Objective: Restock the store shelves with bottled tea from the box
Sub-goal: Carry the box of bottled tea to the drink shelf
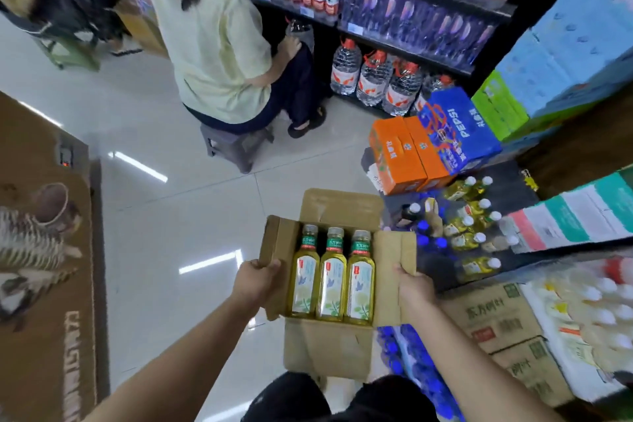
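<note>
At centre, left hand [258, 279] grips the box [329, 349] by its 9 o'clock flap, right hand [412, 284] by the 3 o'clock one; three bottles [331, 284] lie inside; carrying, seemingly; next, lower it beside the 2 o'clock shelf [507, 192].

We can't see fingers of the right hand [415, 287] behind the box [329, 349] flap; shelved bottles [474, 216] blur (labels unreadable).
</note>
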The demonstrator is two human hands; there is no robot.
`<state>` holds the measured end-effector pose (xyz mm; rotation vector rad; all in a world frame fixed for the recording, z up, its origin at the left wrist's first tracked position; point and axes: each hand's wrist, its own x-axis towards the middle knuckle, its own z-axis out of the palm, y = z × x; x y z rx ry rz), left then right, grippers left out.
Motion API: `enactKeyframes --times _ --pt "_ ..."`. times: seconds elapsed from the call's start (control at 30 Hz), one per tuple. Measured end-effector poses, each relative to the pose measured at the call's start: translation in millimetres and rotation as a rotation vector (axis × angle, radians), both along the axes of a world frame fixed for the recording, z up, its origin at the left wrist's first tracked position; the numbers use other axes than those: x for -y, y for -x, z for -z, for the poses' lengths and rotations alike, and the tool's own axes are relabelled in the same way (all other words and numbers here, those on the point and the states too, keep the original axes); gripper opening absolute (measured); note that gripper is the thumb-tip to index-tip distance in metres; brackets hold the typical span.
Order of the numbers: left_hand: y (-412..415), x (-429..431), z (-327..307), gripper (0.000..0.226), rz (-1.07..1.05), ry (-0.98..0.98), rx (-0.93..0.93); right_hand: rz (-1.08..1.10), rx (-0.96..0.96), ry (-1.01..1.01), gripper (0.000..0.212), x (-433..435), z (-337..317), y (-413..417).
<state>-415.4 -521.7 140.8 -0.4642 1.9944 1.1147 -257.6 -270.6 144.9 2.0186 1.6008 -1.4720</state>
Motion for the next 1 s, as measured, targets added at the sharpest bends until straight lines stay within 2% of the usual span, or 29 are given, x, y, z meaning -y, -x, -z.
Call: enactKeyframes --times 0.17,0.3,0.43,0.7,0.8,1.0 --pt "82.8 56.9 -14.0 0.023 -0.169 0.042 -0.051 -0.15 -0.026 0.055 0.057 32.3 13.7 124.8" --pt "140.7 98.4 -22.7 0.029 -0.34 0.06 -0.055 -0.316 -0.11 0.105 0.037 58.5 -3.7 234.8" --pt "190.0 130.7 -40.6 0.029 -0.524 0.082 -0.063 -0.53 -0.144 0.091 0.029 82.1 -10.7 341.9" --pt "311.6 191.3 -49.7 0.021 -0.843 0.022 -0.058 -0.812 -0.154 0.049 0.036 157.8 -41.8 542.2" --pt "371.3 221.7 -45.9 0.023 -0.877 0.026 -0.033 -0.864 -0.158 0.018 0.05 189.2 -31.7 612.9" --pt "501.7 289.9 -40.3 0.025 -0.885 0.0 0.036 -0.874 -0.13 -0.014 0.035 260.9 -39.6 743.0"
